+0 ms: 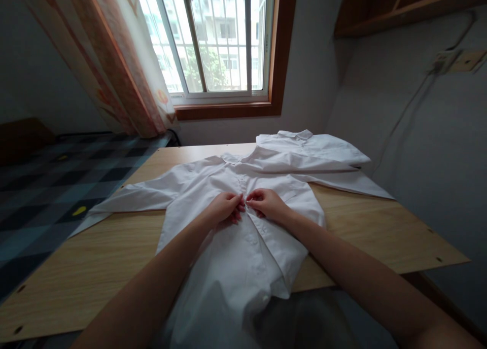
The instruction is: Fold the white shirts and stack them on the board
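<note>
A white long-sleeved shirt (205, 186) lies spread on a wooden board, its collar toward the window and its hem hanging over the near edge. Both hands meet at the middle of its front opening. My left hand (228, 207) pinches the placket edge from the left. Close beside it, my right hand (265, 203) pinches the other edge, fingertips nearly touching those of the left. Below the hands the front parts, and the right panel is folded open. Any button between the fingers is too small to make out.
Behind the shirt, a folded white shirt (323, 148) rests on the wooden board (365, 227). A bed with a checked cover (76, 181) stands at the left. A curtain (125, 70) hangs beside the window (224, 39). A cable (403, 113) runs down the right wall.
</note>
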Available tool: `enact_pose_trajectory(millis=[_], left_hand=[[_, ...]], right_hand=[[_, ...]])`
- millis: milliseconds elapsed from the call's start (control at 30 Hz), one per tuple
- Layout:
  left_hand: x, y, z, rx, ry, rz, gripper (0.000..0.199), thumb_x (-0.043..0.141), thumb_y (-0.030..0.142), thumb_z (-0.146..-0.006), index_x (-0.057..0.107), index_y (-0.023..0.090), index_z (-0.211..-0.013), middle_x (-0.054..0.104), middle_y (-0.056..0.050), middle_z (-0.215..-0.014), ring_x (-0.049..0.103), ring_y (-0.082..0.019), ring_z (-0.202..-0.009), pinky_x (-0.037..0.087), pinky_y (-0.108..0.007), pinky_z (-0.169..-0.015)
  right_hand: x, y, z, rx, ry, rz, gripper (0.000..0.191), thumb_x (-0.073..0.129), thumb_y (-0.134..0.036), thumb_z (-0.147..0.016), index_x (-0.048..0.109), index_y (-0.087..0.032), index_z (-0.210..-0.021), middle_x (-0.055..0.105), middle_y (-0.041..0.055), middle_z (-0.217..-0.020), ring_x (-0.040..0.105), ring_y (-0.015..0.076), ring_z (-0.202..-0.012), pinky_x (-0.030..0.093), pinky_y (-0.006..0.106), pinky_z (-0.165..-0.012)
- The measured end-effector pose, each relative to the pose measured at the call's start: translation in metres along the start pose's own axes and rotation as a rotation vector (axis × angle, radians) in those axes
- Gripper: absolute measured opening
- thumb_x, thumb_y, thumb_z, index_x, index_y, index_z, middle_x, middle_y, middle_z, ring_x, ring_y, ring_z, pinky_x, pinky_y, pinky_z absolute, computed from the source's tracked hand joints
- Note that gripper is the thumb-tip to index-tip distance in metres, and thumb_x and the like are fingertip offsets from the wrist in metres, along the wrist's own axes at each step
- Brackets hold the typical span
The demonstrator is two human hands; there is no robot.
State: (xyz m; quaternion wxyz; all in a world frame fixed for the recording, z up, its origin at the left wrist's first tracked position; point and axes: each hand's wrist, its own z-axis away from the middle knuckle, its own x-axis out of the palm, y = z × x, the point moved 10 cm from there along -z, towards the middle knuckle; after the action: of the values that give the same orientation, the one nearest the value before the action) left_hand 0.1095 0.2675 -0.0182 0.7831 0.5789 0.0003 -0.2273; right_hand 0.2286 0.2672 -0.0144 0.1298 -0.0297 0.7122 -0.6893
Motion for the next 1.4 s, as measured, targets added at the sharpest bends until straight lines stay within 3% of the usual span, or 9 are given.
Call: enact_pose_trajectory(millis=[133,267,533,767,1033,1167,1300,1400], left_hand=[[-0.001,-0.001,-0.002,0.021,0.028,0.002,0.042,0.057,0.050,-0.092,0.059,0.015,-0.068,0.060,0.002,-0.053,0.049,-0.007,-0.037,0.040,-0.019,-0.041],[-0.001,-0.004,-0.005,0.023,0.029,-0.072,0.044,0.061,0.053,-0.089,0.059,0.016,-0.066,0.055,0.002,-0.045,0.048,-0.008,-0.036,0.036,-0.018,-0.039],[-0.002,-0.004,-0.008,0.053,0.038,-0.080,0.045,0.065,0.058,-0.084,0.059,0.016,-0.069,0.053,0.004,-0.044,0.047,-0.008,-0.036,0.034,-0.018,-0.039],[-0.003,-0.006,-0.007,0.045,0.033,-0.067,0.044,0.068,0.059,-0.079,0.056,0.018,-0.069,0.054,0.004,-0.049,0.049,-0.008,-0.040,0.037,-0.018,-0.039],[-0.001,-0.002,-0.001,0.034,0.023,0.003,0.028,0.065,0.043,-0.084,0.056,0.018,-0.074,0.052,0.006,-0.048,0.041,-0.005,-0.036,0.030,-0.015,-0.037],[-0.002,-0.001,-0.001,0.039,0.032,0.024,0.028,0.064,0.042,-0.084,0.055,0.018,-0.072,0.051,0.006,-0.048,0.041,-0.006,-0.035,0.029,-0.016,-0.036],[-0.002,0.002,-0.003,0.093,0.025,0.065,0.032,0.068,0.044,-0.081,0.055,0.018,-0.070,0.051,0.006,-0.049,0.043,-0.005,-0.037,0.032,-0.017,-0.037],[-0.001,0.002,-0.003,0.093,0.025,0.071,0.033,0.069,0.045,-0.081,0.055,0.017,-0.068,0.050,0.006,-0.048,0.043,-0.005,-0.037,0.031,-0.017,-0.038]], right_hand=[[-0.003,-0.007,0.001,-0.079,0.077,0.116,0.005,0.064,-0.018,-0.076,0.067,-0.016,-0.074,0.062,-0.0033,-0.059,0.052,0.0099,-0.051,0.040,0.022,-0.052],[-0.004,-0.016,0.002,-0.157,0.128,0.220,0.005,0.065,-0.016,-0.076,0.070,-0.016,-0.075,0.069,0.0007,-0.072,0.060,0.0142,-0.067,0.045,0.025,-0.067],[-0.001,-0.031,0.008,-0.268,0.227,0.560,0.008,0.065,-0.010,-0.079,0.070,-0.015,-0.077,0.064,0.0036,-0.076,0.055,0.0166,-0.078,0.042,0.027,-0.073],[-0.003,-0.024,0.003,-0.231,0.215,0.483,0.005,0.068,-0.016,-0.078,0.067,-0.016,-0.073,0.062,0.0008,-0.071,0.054,0.0139,-0.070,0.041,0.025,-0.067],[-0.001,0.002,-0.001,0.015,0.037,0.096,0.011,0.072,-0.017,-0.074,0.062,-0.017,-0.080,0.056,-0.0066,-0.056,0.048,0.0086,-0.044,0.036,0.021,-0.045],[0.002,0.002,0.001,0.061,-0.049,-0.035,0.013,0.071,-0.022,-0.078,0.060,-0.017,-0.079,0.057,-0.0052,-0.058,0.051,0.0077,-0.046,0.038,0.018,-0.042],[0.001,-0.001,0.003,0.042,-0.046,0.057,0.020,0.058,-0.029,-0.091,0.054,-0.019,-0.073,0.051,-0.0064,-0.051,0.047,0.0092,-0.043,0.039,0.020,-0.044],[-0.001,-0.015,0.002,-0.092,0.001,0.289,0.024,0.052,-0.026,-0.094,0.051,-0.020,-0.071,0.051,-0.0057,-0.053,0.047,0.0104,-0.048,0.036,0.022,-0.050]])
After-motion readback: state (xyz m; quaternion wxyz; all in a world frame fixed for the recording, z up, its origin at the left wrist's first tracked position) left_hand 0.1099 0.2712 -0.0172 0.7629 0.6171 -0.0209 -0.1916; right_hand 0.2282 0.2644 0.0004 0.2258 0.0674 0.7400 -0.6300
